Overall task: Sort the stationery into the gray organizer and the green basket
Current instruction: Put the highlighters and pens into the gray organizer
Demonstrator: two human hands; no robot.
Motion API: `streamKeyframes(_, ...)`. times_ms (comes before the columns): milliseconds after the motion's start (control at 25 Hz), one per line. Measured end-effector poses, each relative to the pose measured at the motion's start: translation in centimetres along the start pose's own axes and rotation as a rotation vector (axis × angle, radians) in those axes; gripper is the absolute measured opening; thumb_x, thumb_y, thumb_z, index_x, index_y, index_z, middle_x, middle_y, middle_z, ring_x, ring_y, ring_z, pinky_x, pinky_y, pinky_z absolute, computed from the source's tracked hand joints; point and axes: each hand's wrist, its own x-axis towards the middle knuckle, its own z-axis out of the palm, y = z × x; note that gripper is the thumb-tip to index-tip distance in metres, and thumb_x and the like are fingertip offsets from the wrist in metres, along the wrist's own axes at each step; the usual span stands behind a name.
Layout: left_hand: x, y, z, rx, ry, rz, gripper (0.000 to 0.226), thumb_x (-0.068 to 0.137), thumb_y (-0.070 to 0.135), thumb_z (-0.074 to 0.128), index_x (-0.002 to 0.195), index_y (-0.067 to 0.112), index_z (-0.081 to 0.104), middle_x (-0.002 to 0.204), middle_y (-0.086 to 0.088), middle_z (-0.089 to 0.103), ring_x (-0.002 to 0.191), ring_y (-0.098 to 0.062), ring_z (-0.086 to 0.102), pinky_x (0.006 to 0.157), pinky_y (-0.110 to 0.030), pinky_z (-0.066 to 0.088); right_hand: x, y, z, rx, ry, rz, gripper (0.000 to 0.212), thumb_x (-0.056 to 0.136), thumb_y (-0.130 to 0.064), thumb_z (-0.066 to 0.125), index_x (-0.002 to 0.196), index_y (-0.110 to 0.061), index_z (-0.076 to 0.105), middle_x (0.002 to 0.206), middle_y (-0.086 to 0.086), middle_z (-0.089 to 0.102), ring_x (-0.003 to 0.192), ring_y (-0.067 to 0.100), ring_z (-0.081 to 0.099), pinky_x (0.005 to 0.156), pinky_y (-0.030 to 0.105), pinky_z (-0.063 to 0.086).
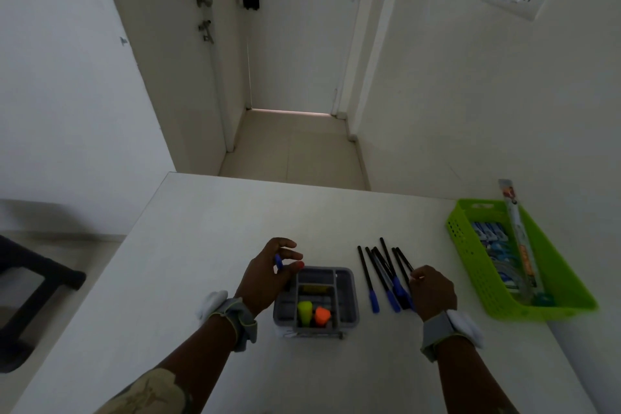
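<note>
1. My left hand (268, 274) hovered just at 9 o'clock of the gray plastic compartmented organizer (316, 302), thumb and fingers pinched on a blue-capped pen (279, 261) held over the organizer's 10 o'clock corner.
2. My right hand (432, 291) rested at 3 o'clock of the organizer, fingers curled together over the near ends of a loose row of black pens with blue caps (383, 276); I could not tell whether it actually gripped one.
3. Those pens lay on the white tabletop (208, 239), fanned side by side, caps pointing toward 6 o'clock, between the organizer and the lime-green perforated plastic basket (480, 265).
4. Inside the organizer, a yellow highlighter (305, 312) and an orange highlighter (322, 315) stood upright side by side in the compartment toward 6 o'clock.
5. The basket sat well off at 3 o'clock near the table's edge, holding blue-and-white packets (489, 232) and a long packaged ruler (519, 242) leaning over its 12 o'clock rim.
6. Both wrists wore gray bands (240, 321) with white pads attached.
</note>
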Motion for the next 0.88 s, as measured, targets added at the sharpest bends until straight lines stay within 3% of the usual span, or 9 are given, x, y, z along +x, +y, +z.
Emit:
streamKeyframes(80,-0.1,0.1,0.0,-0.006,0.003,0.003,0.031,0.081,0.026,0.067,0.107,0.028,0.050,0.102,0.017,0.066,0.097,0.013,0.060,0.079,-0.006,0.046,-0.3,0.3,0.9,0.014,-0.047,0.037,0.013,0.085,-0.002,0.058,0.091,0.008,0.065,0.097,0.027,0.067,0.093,0.038,0.061,0.070,0.031,0.040)
streamKeyframes(200,-0.1,0.1,-0.1,-0.026,0.030,0.019,0.035,0.079,0.025,0.069,0.109,0.023,0.050,0.104,0.014,0.065,0.101,0.003,0.061,0.089,-0.014,0.045,-0.5,1.0,2.7,0.002,-0.106,-0.010,0.025,0.082,-0.014,0.067,0.095,0.006,0.059,0.095,0.025,0.065,0.090,0.037,0.061,0.069,0.028,0.034)
streamKeyframes(360,-0.2,0.2,-0.9,-0.003,0.033,0.025,0.036,0.078,0.025,0.070,0.107,0.024,0.050,0.106,0.017,0.062,0.106,0.001,0.057,0.092,-0.017,0.044,0.3,1.4,3.6,-0.038,-0.203,-0.061,0.024,0.084,-0.008,0.062,0.102,0.007,0.057,0.100,0.027,0.063,0.092,0.037,0.061,0.071,0.028,0.037)
streamKeyframes(480,-0.8,-0.1,-2.0,0.019,-0.046,0.026,0.035,0.074,0.025,0.074,0.101,0.035,0.053,0.111,0.020,0.057,0.110,0.002,0.052,0.089,-0.015,0.045,0.3,0.1,3.5,0.045,0.064,-0.083,0.024,0.082,-0.016,0.055,0.081,0.007,0.062,0.079,0.028,0.064,0.074,0.041,0.063,0.064,0.038,0.047)
streamKeyframes(560,-1.2,-0.1,-2.7,0.054,-0.064,0.035,0.035,0.072,0.023,0.076,0.097,0.037,0.057,0.112,0.018,0.057,0.107,-0.001,0.054,0.086,-0.017,0.048,0.3,-2.1,2.0,0.154,0.214,-0.101,0.014,0.081,-0.009,0.060,0.078,0.004,0.065,0.078,0.026,0.065,0.076,0.040,0.062,0.067,0.040,0.048)
streamKeyframes(680,-1.5,0.1,-3.2,0.112,-0.044,0.069,0.032,0.072,0.016,0.076,0.089,0.038,0.060,0.102,0.016,0.061,0.093,-0.002,0.059,0.077,-0.015,0.052,0.6,-6.1,-1.1,0.367,0.255,-0.132,0.012,0.082,-0.012,0.066,0.092,-0.007,0.067,0.091,0.017,0.069,0.087,0.031,0.064,0.081,0.039,0.050)
streamKeyframes(760,-1.5,0.3,-3.2,0.143,-0.012,0.077,0.031,0.074,0.012,0.075,0.084,0.038,0.061,0.085,0.023,0.066,0.087,0.006,0.060,0.072,-0.007,0.049,0.3,-9.1,-2.7,0.546,0.229,-0.162,0.014,0.083,-0.017,0.065,0.096,-0.013,0.068,0.093,0.012,0.071,0.087,0.025,0.066,0.083,0.037,0.053)
streamKeyframes(880,-1.0,1.0,-3.1,0.157,0.051,0.072,0.028,0.078,0.011,0.070,0.098,0.031,0.066,0.078,0.030,0.065,0.083,0.020,0.058,0.076,0.003,0.042,-1.2,-12.9,-4.0,0.580,0.136,-0.398,0.011,0.085,-0.014,0.063,0.094,-0.012,0.069,0.092,0.004,0.070,0.086,0.016,0.064,0.083,0.026,0.051)
